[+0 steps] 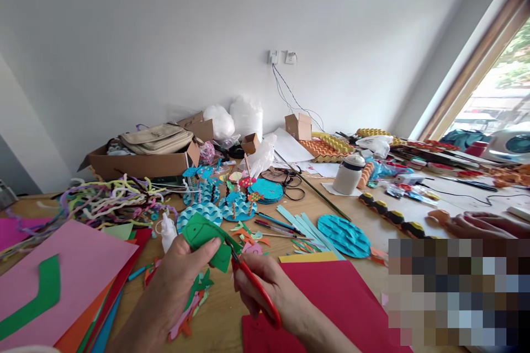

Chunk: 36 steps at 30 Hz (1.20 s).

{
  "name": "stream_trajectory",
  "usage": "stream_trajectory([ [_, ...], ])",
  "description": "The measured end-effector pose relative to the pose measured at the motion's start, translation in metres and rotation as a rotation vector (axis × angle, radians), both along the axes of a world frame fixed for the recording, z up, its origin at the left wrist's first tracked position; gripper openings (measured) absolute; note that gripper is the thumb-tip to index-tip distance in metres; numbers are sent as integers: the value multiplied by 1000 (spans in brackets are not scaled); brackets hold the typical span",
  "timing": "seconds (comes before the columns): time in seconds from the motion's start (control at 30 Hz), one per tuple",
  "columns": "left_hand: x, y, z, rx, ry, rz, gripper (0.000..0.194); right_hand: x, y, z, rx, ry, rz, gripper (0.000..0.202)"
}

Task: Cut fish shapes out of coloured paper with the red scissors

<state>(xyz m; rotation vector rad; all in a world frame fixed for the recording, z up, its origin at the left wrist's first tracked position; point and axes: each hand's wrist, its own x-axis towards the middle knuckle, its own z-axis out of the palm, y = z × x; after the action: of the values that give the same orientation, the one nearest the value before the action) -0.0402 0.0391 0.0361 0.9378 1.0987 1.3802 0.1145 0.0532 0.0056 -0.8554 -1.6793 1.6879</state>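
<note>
My left hand is closed on a piece of green paper with dark drawn lines, thumb on top. My right hand grips red-handled scissors, their blades at the right side of the green paper. Under my hands lie green, pink and orange paper scraps on the wooden table. A red sheet is beneath and to the right of my right hand. To the left lies a pink sheet bearing a bent green strip, on a stack of coloured paper.
Behind my hands stand blue wave-patterned discs with paper fish, and a white glue bottle. Pipe cleaners and a cardboard box are at the left. A blue textured oval, a white jar and another person's hand are at the right.
</note>
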Motion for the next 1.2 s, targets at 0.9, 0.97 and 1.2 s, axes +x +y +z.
stream_trajectory([
  [0.9, -11, 3, 5, 57, 147, -128, 7, 9, 3, 3, 109, -174, 13, 17],
  [0.97, -12, 2, 5, 59, 153, -130, 9, 9, 2, 3, 130, -193, 16, 18],
  [1.2, -16, 3, 3, 88, 210, -174, 18, 9, 3, 4, 195, -237, 7, 26],
])
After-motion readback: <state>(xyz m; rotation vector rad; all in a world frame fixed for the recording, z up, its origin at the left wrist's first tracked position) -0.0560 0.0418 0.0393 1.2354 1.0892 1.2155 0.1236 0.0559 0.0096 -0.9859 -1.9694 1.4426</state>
